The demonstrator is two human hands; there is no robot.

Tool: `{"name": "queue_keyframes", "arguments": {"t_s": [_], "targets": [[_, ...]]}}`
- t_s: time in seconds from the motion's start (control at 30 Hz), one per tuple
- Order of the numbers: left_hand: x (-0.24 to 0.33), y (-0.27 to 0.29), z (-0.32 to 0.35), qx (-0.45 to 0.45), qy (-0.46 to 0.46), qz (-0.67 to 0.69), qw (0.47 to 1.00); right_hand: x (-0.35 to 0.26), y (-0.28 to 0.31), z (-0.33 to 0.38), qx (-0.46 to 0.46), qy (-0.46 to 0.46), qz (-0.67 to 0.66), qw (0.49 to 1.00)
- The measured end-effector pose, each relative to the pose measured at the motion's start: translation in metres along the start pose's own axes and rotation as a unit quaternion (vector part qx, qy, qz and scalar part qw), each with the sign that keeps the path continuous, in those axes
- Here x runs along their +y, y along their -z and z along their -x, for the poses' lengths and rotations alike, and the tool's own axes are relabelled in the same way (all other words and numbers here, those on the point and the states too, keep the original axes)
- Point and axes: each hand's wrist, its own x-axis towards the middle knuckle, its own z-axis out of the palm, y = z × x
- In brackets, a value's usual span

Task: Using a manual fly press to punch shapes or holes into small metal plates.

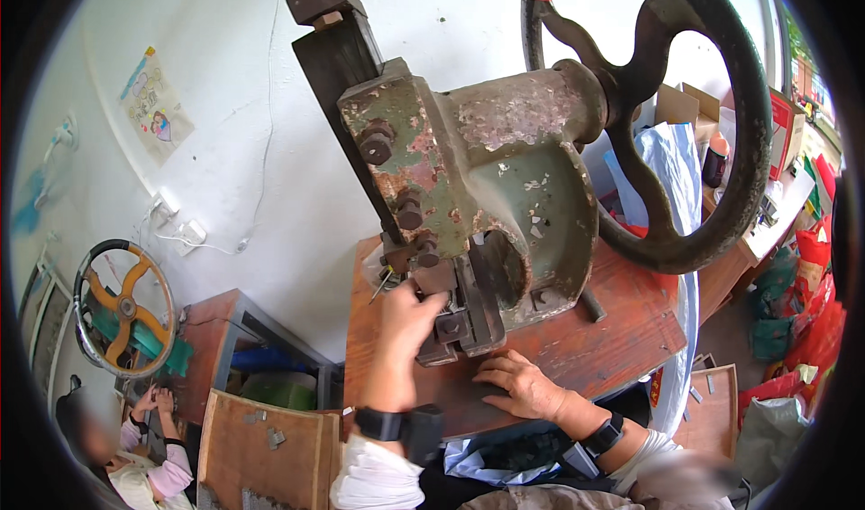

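Observation:
My left hand (407,319) reaches into the die (455,321) of an old hand press (405,141) with flaking green and brown paint. Its fingers are bent together under the ram; whatever they may pinch is hidden. My right hand (523,386) lies on the red-brown wooden table (613,339) just in front of the die, fingers stretched out and holding nothing. To the upper right, the press's big spoked handwheel (662,240) stands clear of both hands. A thin metal piece (382,283) sticks out beside the left fingers.
A wooden tray (261,447) with small grey metal parts is at lower left, another tray (707,411) at right. Below the table edge sits a bag of dark pieces (523,449). At far left a co-worker's hands (155,402) are under a second handwheel (126,307).

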Motion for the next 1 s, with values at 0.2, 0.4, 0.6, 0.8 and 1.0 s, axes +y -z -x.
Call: {"name": "queue_keyframes", "arguments": {"t_s": [0.2, 0.4, 0.6, 0.8, 1.0], "targets": [[-0.031, 0.003, 0.001, 0.097, -0.132, -0.298, 0.940, -0.023, 0.031, -0.014, 0.172, -0.049, -0.104, 0.978], [-0.038, -0.003, -0.003, 0.064, -0.061, -0.251, 0.964, -0.003, 0.037, -0.081, 0.231, -0.023, 0.038, 0.972], [-0.054, -0.006, -0.006, 0.104, -0.136, -0.177, 0.969, 0.008, 0.032, -0.113, 0.208, -0.072, 0.067, 0.973], [-0.054, -0.008, -0.002, 0.084, -0.134, -0.112, 0.981, -0.005, 0.022, -0.115, 0.239, -0.116, 0.130, 0.955], [-0.048, -0.012, 0.004, 0.087, -0.122, -0.118, 0.982, -0.007, 0.029, -0.105, 0.239, -0.109, 0.161, 0.951]]}}
